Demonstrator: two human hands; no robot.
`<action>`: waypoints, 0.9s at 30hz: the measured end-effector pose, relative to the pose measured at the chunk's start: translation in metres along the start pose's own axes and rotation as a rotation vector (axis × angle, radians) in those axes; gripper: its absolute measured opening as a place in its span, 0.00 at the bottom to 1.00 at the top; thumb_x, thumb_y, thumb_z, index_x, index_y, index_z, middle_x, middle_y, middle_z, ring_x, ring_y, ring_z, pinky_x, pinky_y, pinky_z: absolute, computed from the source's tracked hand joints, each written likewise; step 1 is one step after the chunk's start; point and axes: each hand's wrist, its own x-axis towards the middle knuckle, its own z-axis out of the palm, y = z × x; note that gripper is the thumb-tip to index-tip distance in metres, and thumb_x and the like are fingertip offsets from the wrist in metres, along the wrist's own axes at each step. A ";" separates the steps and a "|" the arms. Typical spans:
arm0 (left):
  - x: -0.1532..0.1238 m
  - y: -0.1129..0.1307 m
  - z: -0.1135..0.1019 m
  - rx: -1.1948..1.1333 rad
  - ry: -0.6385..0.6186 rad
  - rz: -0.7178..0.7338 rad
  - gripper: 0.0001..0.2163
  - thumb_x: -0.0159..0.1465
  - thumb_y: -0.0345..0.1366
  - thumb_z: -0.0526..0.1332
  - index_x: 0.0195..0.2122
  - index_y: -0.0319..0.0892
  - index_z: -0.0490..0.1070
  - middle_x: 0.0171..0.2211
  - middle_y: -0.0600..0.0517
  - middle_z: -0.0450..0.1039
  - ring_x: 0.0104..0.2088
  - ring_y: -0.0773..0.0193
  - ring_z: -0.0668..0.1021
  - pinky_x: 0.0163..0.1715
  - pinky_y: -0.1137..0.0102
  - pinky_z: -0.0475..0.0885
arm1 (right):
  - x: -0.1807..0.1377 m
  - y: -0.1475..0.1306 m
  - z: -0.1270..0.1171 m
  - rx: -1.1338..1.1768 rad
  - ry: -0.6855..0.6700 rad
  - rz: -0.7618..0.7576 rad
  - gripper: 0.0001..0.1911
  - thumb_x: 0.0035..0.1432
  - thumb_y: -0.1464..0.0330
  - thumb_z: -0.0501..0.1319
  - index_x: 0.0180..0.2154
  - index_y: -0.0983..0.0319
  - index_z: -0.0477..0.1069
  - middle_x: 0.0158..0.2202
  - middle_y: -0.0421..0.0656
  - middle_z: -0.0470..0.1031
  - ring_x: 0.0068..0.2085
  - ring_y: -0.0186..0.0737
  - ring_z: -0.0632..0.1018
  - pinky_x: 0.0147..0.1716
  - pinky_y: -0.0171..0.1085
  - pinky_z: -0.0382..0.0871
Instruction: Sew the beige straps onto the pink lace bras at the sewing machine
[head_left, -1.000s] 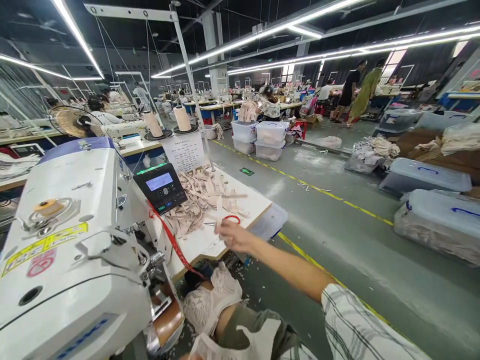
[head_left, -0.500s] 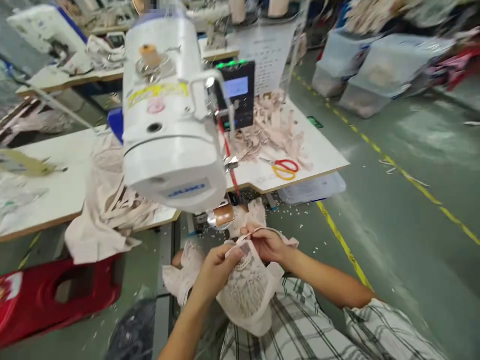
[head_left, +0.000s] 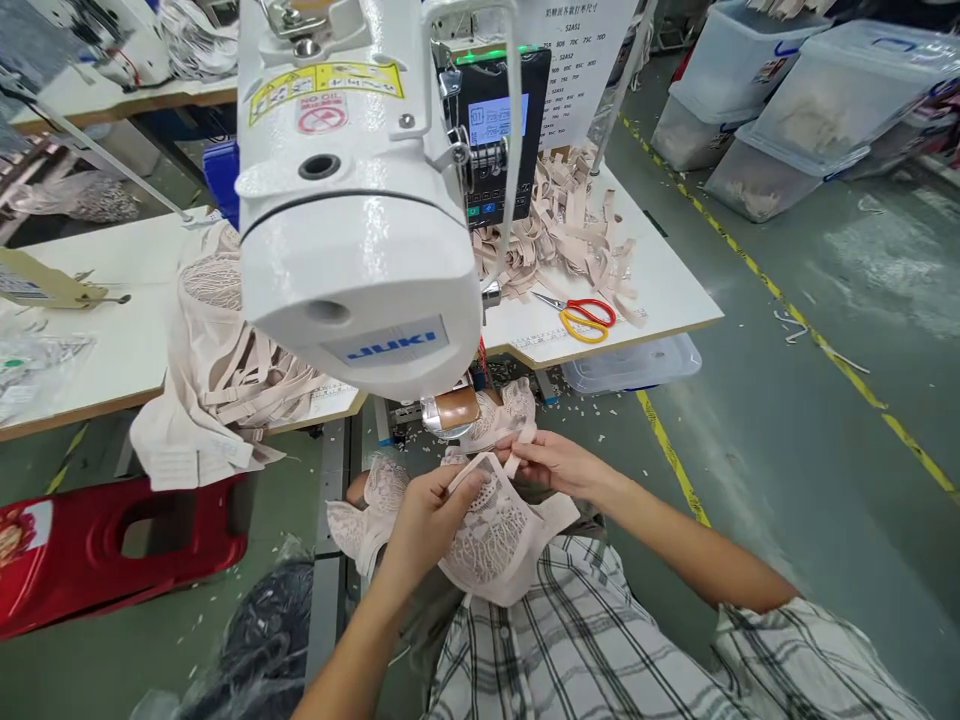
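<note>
A pale pink lace garment [head_left: 491,540] lies in my lap below the head of a white sewing machine [head_left: 352,200]. My left hand [head_left: 427,515] pinches the garment's upper edge. My right hand [head_left: 559,462] pinches a thin pink strap [head_left: 501,466] against the same edge, fingers closed. Both hands sit just under the machine's needle end [head_left: 454,410], close to each other.
A pile of pink straps [head_left: 562,235] and red-and-yellow scissors [head_left: 581,315] lie on the white table [head_left: 675,290] to the right. More pink garments [head_left: 217,380] hang over the table's left part. A red stool [head_left: 120,550] stands lower left; clear storage bins [head_left: 787,110] stand upper right.
My right hand left the strap pile on the table and came down to my lap. Both hands now hold the lace garment and strap; the view tilted down.
</note>
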 end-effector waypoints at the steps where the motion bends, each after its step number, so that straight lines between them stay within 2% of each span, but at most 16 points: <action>1: -0.001 0.001 -0.001 0.016 0.001 0.011 0.22 0.65 0.54 0.55 0.23 0.41 0.66 0.17 0.59 0.50 0.19 0.71 0.55 0.19 0.73 0.49 | -0.003 -0.004 -0.005 -0.128 0.041 -0.018 0.22 0.44 0.56 0.74 0.37 0.64 0.77 0.27 0.38 0.74 0.24 0.27 0.67 0.25 0.30 0.62; 3: -0.002 0.002 -0.003 0.024 0.002 0.038 0.21 0.66 0.53 0.55 0.24 0.41 0.66 0.17 0.59 0.50 0.19 0.71 0.55 0.19 0.73 0.49 | -0.011 -0.015 -0.014 -0.416 0.097 -0.072 0.23 0.47 0.51 0.71 0.36 0.65 0.79 0.21 0.37 0.72 0.21 0.28 0.64 0.22 0.31 0.57; 5: -0.002 0.003 -0.005 0.027 0.015 0.076 0.21 0.66 0.51 0.55 0.23 0.42 0.63 0.18 0.59 0.49 0.20 0.71 0.54 0.20 0.73 0.49 | -0.018 -0.026 -0.017 -0.595 0.103 -0.138 0.25 0.49 0.48 0.68 0.34 0.64 0.81 0.20 0.37 0.71 0.20 0.29 0.63 0.21 0.33 0.55; 7: -0.002 0.003 -0.005 0.046 0.028 0.111 0.21 0.67 0.50 0.54 0.21 0.43 0.59 0.18 0.59 0.48 0.20 0.71 0.54 0.20 0.73 0.49 | -0.024 -0.035 -0.014 -0.579 0.043 -0.218 0.26 0.48 0.46 0.68 0.32 0.63 0.81 0.25 0.40 0.75 0.24 0.31 0.68 0.25 0.34 0.61; 9: -0.001 0.002 -0.004 0.080 0.021 0.137 0.21 0.68 0.48 0.54 0.20 0.43 0.57 0.18 0.59 0.49 0.20 0.71 0.55 0.20 0.73 0.49 | -0.027 -0.042 -0.004 -0.504 -0.069 -0.271 0.25 0.48 0.45 0.68 0.30 0.62 0.81 0.33 0.44 0.78 0.32 0.36 0.74 0.35 0.36 0.67; 12: 0.001 0.000 -0.004 0.131 -0.006 0.177 0.20 0.68 0.45 0.53 0.21 0.42 0.58 0.18 0.58 0.53 0.21 0.70 0.58 0.21 0.73 0.51 | -0.026 -0.047 0.017 -0.554 -0.225 -0.273 0.22 0.51 0.48 0.68 0.29 0.61 0.81 0.41 0.46 0.78 0.41 0.40 0.77 0.44 0.39 0.68; 14: 0.001 -0.001 -0.004 0.159 -0.013 0.199 0.19 0.68 0.43 0.54 0.21 0.42 0.58 0.19 0.58 0.53 0.22 0.70 0.59 0.22 0.73 0.52 | -0.024 -0.048 0.029 -0.653 -0.288 -0.302 0.21 0.56 0.49 0.65 0.32 0.61 0.81 0.40 0.45 0.79 0.41 0.39 0.77 0.43 0.38 0.69; 17: 0.000 -0.001 -0.003 0.162 -0.003 0.222 0.19 0.68 0.42 0.55 0.20 0.42 0.58 0.18 0.59 0.53 0.22 0.70 0.59 0.22 0.73 0.53 | -0.022 -0.046 0.042 -0.775 -0.268 -0.432 0.18 0.61 0.53 0.62 0.33 0.60 0.82 0.36 0.44 0.81 0.37 0.38 0.77 0.39 0.36 0.69; 19: -0.002 -0.001 0.003 0.140 0.056 0.270 0.17 0.66 0.43 0.58 0.22 0.41 0.64 0.22 0.56 0.61 0.25 0.68 0.65 0.25 0.74 0.59 | -0.020 -0.043 0.047 -0.768 -0.213 -0.522 0.16 0.61 0.56 0.63 0.33 0.59 0.83 0.34 0.44 0.81 0.36 0.38 0.78 0.38 0.35 0.70; 22: -0.003 -0.007 0.022 0.102 0.243 0.367 0.14 0.66 0.47 0.59 0.33 0.41 0.71 0.34 0.48 0.72 0.36 0.62 0.73 0.33 0.71 0.68 | -0.015 -0.039 0.050 -0.610 -0.166 -0.547 0.14 0.60 0.56 0.65 0.33 0.59 0.82 0.33 0.44 0.81 0.35 0.40 0.79 0.38 0.36 0.71; 25: 0.000 -0.020 0.038 0.090 0.440 0.384 0.12 0.71 0.43 0.53 0.40 0.41 0.69 0.30 0.51 0.73 0.28 0.66 0.74 0.28 0.72 0.69 | -0.007 -0.042 0.049 -0.475 -0.121 -0.438 0.17 0.56 0.53 0.67 0.34 0.60 0.82 0.33 0.44 0.81 0.36 0.40 0.79 0.38 0.37 0.72; 27: 0.002 -0.026 0.036 0.183 0.516 0.468 0.11 0.72 0.41 0.51 0.49 0.41 0.67 0.30 0.52 0.75 0.25 0.67 0.75 0.25 0.73 0.69 | -0.003 -0.051 0.045 -0.473 -0.125 -0.353 0.22 0.56 0.49 0.65 0.36 0.61 0.81 0.34 0.45 0.80 0.36 0.40 0.78 0.37 0.38 0.72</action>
